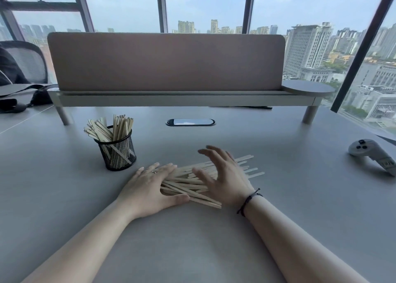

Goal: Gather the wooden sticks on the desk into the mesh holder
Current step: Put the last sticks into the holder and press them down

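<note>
Loose wooden sticks (192, 178) fanned flat on table (192, 250), between hands. Left hand (150, 186) flat, fingers straight, pressing pile end; right hand (222, 175) spread, relaxed, over pile, nothing gripped. Mesh holder (117, 152) upright, just left, already crowded.

Risks: uneven squeeze scatters sticks; bundle jams against sticks inside, tips light holder.

Room: table open all round, edges far; controller (372, 156) well right.

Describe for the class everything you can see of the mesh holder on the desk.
The mesh holder is a black cylinder of what looks like wire mesh with a solid rim. It stands upright on the grey desk, left of and beyond the left hand, which does not touch it. Many pale wooden sticks stand in it, fanning out above the rim and showing through the mesh.
</note>
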Tool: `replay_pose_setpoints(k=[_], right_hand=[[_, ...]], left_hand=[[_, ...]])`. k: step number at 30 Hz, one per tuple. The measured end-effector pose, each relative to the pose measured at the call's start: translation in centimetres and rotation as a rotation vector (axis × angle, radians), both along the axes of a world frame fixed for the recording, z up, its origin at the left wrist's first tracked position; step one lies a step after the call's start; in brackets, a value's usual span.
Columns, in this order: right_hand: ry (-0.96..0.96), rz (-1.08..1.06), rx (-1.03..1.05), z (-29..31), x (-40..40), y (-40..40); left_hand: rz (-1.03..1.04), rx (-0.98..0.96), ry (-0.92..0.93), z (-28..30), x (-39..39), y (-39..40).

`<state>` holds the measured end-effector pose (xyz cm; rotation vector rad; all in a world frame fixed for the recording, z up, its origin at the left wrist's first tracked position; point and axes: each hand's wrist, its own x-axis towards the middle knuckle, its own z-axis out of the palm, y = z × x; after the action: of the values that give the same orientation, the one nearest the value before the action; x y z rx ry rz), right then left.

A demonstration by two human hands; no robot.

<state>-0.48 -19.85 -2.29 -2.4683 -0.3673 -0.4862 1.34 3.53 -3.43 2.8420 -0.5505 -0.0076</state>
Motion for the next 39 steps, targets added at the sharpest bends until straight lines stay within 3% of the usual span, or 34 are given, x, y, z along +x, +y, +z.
replay_pose_setpoints(k=[3,6,12,18,26,39], right_hand=[[0.092,-0.376,-0.109,-0.3,1.2,-3.2],[0.346,-0.506,-0.15,-0.7,1.6,-5.9],[0.446,-0.406,-0.199,-0.4,1.6,-4.4],[0.433,-0.311,-0.126,-0.3,0.2,-0.8],[0.378,-0.237,-0.226,-0.7,-0.5,0.1],[0.34,-0.183,-0.371,-0.4,-1.1,0.3]], left_hand=[[0.025,-0.048,-0.008,0.0,0.0,0.2],[0.029,-0.046,-0.014,-0.1,0.0,0.2],[0.031,-0.017,-0.015,-0.1,0.0,-0.1],[0.073,-0.018,-0.042,0.2,-0.2,-0.6],[0.084,-0.054,-0.096,0.0,-0.1,-0.8],[-0.151,-0.325,-0.206,-1.1,0.7,-0.6]])
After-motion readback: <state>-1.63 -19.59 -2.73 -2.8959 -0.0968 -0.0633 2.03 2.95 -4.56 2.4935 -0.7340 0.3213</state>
